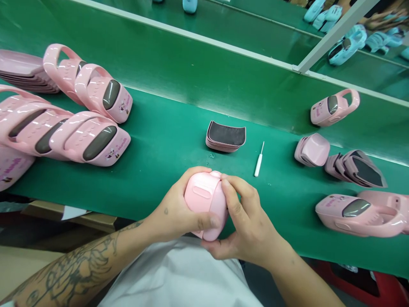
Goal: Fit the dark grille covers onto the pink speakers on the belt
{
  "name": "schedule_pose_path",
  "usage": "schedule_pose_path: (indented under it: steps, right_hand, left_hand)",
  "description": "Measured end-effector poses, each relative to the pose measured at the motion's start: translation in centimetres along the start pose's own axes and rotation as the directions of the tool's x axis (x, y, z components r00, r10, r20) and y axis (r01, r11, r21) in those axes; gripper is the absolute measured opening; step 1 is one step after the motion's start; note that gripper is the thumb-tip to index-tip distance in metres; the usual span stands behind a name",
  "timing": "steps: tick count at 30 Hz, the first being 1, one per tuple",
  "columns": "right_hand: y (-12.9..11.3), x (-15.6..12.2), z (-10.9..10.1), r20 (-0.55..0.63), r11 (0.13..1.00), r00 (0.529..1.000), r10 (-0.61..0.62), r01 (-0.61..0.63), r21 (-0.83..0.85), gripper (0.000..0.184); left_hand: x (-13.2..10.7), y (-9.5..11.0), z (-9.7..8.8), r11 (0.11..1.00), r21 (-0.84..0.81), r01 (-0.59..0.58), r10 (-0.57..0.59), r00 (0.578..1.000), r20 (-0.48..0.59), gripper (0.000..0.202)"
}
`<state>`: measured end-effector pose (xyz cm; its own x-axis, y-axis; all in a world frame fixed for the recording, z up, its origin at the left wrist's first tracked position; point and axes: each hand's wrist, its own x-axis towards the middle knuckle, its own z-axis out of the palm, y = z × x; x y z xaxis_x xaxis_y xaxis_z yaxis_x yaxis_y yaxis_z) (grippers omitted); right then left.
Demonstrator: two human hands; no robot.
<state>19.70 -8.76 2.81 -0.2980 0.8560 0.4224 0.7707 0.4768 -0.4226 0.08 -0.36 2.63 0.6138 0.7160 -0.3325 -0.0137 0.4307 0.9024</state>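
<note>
Gripping the pink shell (206,200) near 6 o'clock on my bench, long axis roughly 12-to-6. Left hand (177,215)'s wrapped snug round its 9 o'clock side, right hand (247,224)'s pinching at 3, both equally close tbh.

Before me a long green bench (166,162) runs along a glossy green panel (207,72) edged by a pale metal rail (191,35). A white metal post (335,36) joins the rail; light glints off the panel.

Pink cases (81,138), left of the screwdriver (258,165): small pink lettering on the ends, unreadable. Matching cases (341,221), right of the screwdriver: similar lettering, likewise unreadable.
</note>
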Motion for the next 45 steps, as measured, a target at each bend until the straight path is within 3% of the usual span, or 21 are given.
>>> schedule_pose_path:
  steps: [8, 15, 22, 31, 38, 45]
  right_hand:
    - [0.5, -0.4, 0.3, 0.055, 1.000, 0.998, -0.013, 0.014, -0.009, 0.119]
    - [0.2, -0.1, 0.2, 0.015, 0.999, 1.000, -0.020, 0.020, -0.027, 0.108]
    - [0.5, 0.0, 0.8, 0.002, 1.000, 1.000, -0.031, 0.031, -0.002, 0.113]
    - [1.5, 0.3, 0.1, 0.196, 0.936, 0.959, 0.204, -0.250, 0.250, 0.134]
    - [0.9, 1.0, -1.0, 0.276, 0.865, 0.908, 0.316, -0.395, 0.308, 0.118]
    - [0.2, 1.5, -1.2, 0.279, 0.854, 0.900, 0.336, -0.416, 0.313, 0.109]
  left_hand:
    - [-0.2, 0.0, 0.0, 0.993, 0.118, 0.003, 0.003, 0.999, -0.052, 0.085]
    - [-0.3, 0.3, 0.1, 0.987, 0.162, -0.012, 0.025, 0.997, -0.074, 0.082]
    - [0.0, 0.3, 0.0, 0.983, 0.186, 0.001, 0.018, 0.995, -0.102, 0.081]
    - [1.5, 1.0, -0.4, 0.999, -0.014, 0.046, -0.046, 0.999, 0.009, 0.074]
    - [2.0, 1.4, 0.3, 0.999, 0.033, 0.032, -0.031, 0.999, -0.007, 0.072]
    - [1.7, 1.7, 1.1, 0.997, -0.040, 0.060, -0.062, 0.996, -0.060, 0.067]
